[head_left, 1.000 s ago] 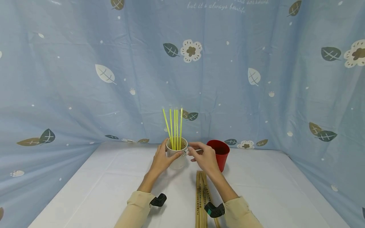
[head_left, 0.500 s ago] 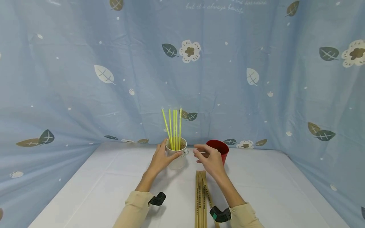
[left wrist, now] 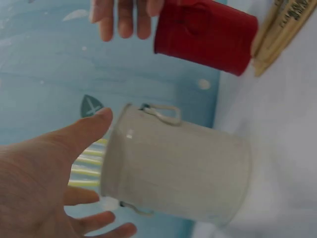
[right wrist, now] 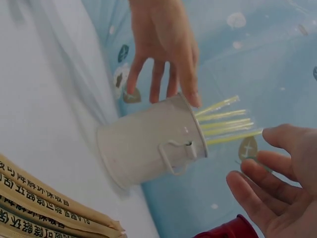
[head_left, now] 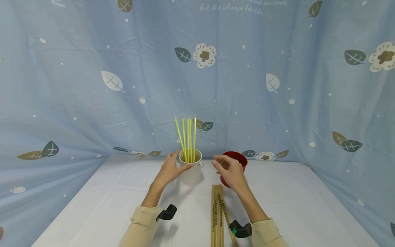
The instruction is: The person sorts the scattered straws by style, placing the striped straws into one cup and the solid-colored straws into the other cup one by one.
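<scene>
We see a cream-white, smooth cylindrical bucket [head_left: 190, 175] with small looped handles standing upright on the white, cloth-covered table [head_left: 284, 199]. Inside it we count five slim, bright yellow-green sticks [head_left: 189, 139] with clear tips, leaning slightly apart and rising well above the rim. The left hand [head_left: 169, 168] sits around the bucket's rim, its fingers and thumb spread apart; we cannot tell whether they touch it. The right hand [head_left: 232, 171] holds nothing, its fingers bent loosely and apart, between the bucket and a glossy red tapered container [left wrist: 210, 37]. We cannot make out that container's bottom. Nearer us lie long, narrow brown paper strips [head_left: 217, 216] printed with dark characters.
</scene>
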A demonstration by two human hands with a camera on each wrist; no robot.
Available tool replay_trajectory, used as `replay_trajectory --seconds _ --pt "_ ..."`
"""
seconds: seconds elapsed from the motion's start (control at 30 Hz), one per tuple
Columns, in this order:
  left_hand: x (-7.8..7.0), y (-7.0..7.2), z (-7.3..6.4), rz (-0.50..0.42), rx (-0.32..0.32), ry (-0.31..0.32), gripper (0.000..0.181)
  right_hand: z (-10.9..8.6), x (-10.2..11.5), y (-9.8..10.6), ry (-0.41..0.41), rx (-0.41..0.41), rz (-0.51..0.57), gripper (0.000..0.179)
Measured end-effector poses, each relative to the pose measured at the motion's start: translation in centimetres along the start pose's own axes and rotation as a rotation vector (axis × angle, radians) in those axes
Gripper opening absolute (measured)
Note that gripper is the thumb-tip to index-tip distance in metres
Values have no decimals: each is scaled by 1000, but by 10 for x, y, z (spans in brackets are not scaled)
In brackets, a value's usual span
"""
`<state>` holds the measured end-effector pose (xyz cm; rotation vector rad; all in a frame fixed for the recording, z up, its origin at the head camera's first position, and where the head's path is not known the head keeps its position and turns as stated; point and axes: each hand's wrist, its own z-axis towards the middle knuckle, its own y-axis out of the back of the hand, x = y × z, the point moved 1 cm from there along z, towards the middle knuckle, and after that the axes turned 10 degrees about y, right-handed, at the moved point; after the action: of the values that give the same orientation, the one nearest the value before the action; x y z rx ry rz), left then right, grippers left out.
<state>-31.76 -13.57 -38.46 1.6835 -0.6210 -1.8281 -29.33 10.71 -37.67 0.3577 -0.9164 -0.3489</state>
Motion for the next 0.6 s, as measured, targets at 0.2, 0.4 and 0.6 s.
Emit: replay_trajectory --seconds 0.2,0.4,0.6 --pt "-10 12 -5 6 -13 -39 91 1 0 5 58 1 -52 32" --pt "-23 17 -13 -58 -87 -139 76 3 -6 14 92 -5 -59 43" --pt "-37 11 -20 -153 -144 -336 56 5 -10 23 83 -25 -73 50"
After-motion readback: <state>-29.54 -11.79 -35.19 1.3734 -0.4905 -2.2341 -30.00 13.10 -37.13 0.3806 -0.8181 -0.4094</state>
